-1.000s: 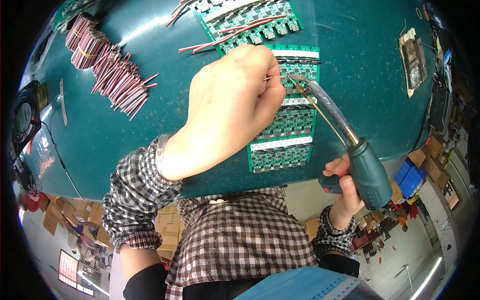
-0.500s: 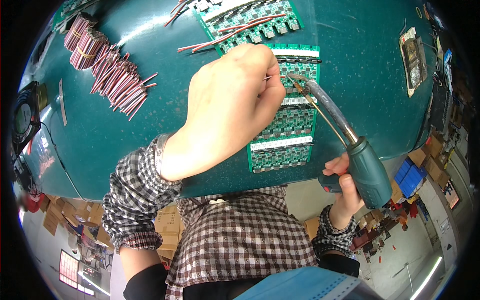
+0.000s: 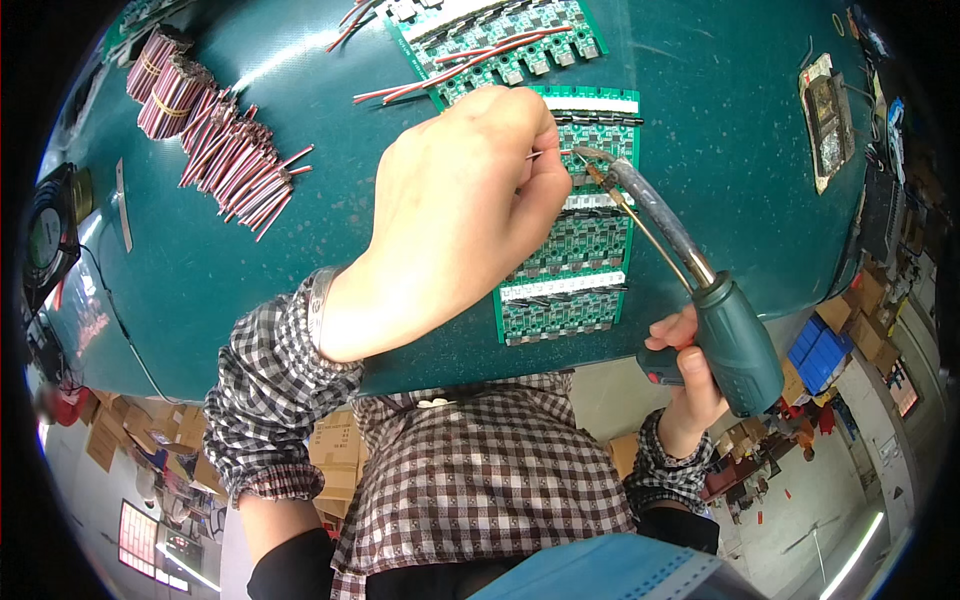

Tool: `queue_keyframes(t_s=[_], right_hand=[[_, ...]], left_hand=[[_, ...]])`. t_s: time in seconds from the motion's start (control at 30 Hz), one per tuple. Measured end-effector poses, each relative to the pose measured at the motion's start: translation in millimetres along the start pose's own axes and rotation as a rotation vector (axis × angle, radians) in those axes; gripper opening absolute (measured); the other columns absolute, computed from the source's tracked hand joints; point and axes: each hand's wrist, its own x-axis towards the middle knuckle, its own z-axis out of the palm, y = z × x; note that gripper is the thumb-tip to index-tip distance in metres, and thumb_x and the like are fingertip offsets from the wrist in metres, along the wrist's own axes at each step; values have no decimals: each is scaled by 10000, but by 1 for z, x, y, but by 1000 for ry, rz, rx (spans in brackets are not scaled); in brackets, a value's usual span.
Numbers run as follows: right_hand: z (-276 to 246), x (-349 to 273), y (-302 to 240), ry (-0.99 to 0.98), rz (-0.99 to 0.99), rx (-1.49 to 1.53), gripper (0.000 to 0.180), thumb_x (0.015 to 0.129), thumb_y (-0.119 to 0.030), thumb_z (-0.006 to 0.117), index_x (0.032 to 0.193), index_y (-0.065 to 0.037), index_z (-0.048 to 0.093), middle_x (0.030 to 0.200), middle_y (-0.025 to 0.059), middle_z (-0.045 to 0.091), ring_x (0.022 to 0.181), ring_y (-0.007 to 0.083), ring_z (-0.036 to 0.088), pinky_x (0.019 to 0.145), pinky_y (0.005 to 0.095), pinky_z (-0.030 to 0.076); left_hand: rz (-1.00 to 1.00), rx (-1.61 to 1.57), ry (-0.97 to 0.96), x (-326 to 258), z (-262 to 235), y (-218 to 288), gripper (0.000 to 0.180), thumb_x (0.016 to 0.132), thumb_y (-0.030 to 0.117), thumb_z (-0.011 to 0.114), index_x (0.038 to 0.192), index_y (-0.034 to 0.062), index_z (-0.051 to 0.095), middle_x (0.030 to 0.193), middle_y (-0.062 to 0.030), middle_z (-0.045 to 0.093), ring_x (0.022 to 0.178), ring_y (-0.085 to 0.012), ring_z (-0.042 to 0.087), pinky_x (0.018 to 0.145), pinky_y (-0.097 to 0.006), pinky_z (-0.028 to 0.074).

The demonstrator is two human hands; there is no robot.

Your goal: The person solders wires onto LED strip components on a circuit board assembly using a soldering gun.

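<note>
My left hand (image 3: 470, 200) is closed in a pinch on a thin red-and-white wire (image 3: 563, 153), whose end lies over a green circuit board panel (image 3: 585, 245). Much of that panel's left side is hidden by the hand. My right hand (image 3: 690, 370) grips the dark green handle of a trigger-type soldering iron (image 3: 735, 345). The iron's bent tip rests at or just above the board beside the wire's end; whether they touch I cannot tell. A thin feed tube (image 3: 650, 228) runs along the iron toward its tip.
Another board panel (image 3: 510, 55) lies at the far side, with loose red-and-white wires on it. Bundled wires (image 3: 172, 105) and a loose wire pile (image 3: 240, 165) sit at left. A small fan (image 3: 50, 225) stands at the left edge; a dirty metal tray (image 3: 826, 125) lies at right.
</note>
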Motion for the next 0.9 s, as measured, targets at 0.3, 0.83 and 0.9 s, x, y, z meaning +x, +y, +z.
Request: queue_keyframes(t_s=[0.3,0.83,0.9], right_hand=[[2,0,-2,23,29,-12,442,811,-210,644,1103,105,540,820,138,579,716,245,610,583,336,542],[1,-1,-4,66,-30,13,443,810,-221,632,1094,104,537,807,140,567,706,250,614,553,322,545],[-1,-2,-4,61,-13,11,458,812,-231,633,1109,105,538,835,152,588,727,268,636,559,334,558]], left_hand=[[-7,-4,-12,1,-1,1,102,725,3,641,796,37,576,674,-34,499,559,-118,479,502,-246,393],[-6,5,-7,1,-1,2,100,725,3,639,796,36,576,675,-31,498,566,-115,480,504,-243,391],[-22,-1,-25,1,-2,3,98,725,2,638,794,35,578,677,-30,502,570,-113,483,507,-242,392]])
